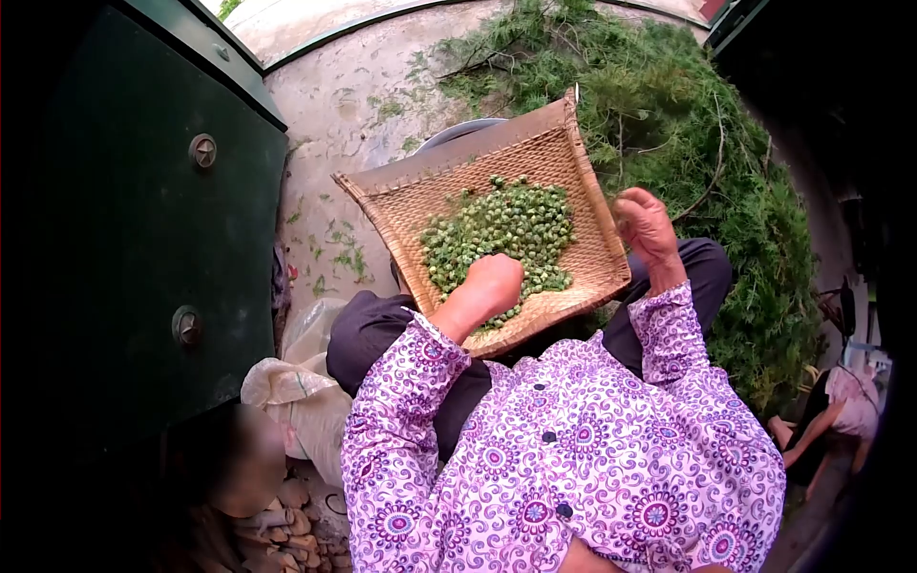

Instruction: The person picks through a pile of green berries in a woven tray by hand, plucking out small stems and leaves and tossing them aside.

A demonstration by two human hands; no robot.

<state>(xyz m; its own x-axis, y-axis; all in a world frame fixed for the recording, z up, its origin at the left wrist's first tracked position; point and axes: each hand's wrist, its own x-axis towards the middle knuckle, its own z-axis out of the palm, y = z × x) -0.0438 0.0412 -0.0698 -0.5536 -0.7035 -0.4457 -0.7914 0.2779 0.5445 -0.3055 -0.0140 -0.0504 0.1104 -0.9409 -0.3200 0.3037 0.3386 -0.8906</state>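
Note:
A woven winnowing basket (535, 148) rests tilted across my lap. Inside it lies a heap of small green cones (521, 220), with thin bits of green leaf mixed in. My left hand (494, 284) is closed over the lower part of the heap, and its fingertips are hidden from me. Just outside the basket's right rim, my right hand (649, 227) has its thumb and fingers pinched together. Whatever is in that pinch, if anything, is too small to make out.
A large pile of cut evergreen branches (659, 105) covers the ground to the right. Behind the basket shows the rim of a metal basin (458, 129). A dark green metal door (143, 239) stands at left, near a pale woven sack (306, 406). Another person (845, 406) is at far right.

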